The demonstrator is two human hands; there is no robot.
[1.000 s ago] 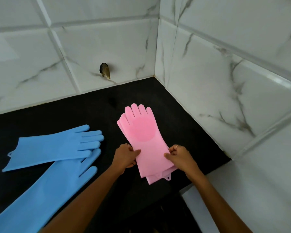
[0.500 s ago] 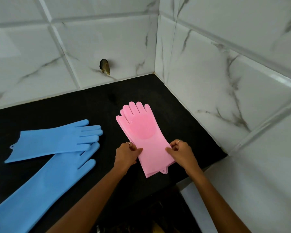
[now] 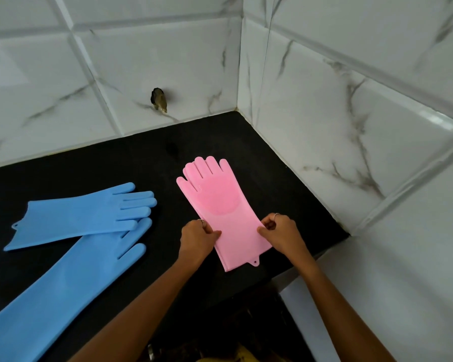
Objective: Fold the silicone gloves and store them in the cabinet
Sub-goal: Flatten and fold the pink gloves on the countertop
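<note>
Presently: pink gloves point(image 3: 220, 205), stacked flat near counter point(image 3: 115, 158) right edge; left hand point(image 3: 196, 237) and right hand point(image 3: 280, 235) pinch the cuff sides. 2 blue gloves point(image 3: 84, 215), left, overlapping.

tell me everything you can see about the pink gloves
The pink gloves look like soft matte silicone, with a rounder, darker textured patch on the palm. They lie flat and unfolded on the black counter, apparently stacked, fingers pointing toward the tiled corner, cuff near the counter's front edge. A small hanging tab with a hole sticks out at the cuff. The left hand and right hand pinch the opposite side edges near the cuff.
</note>
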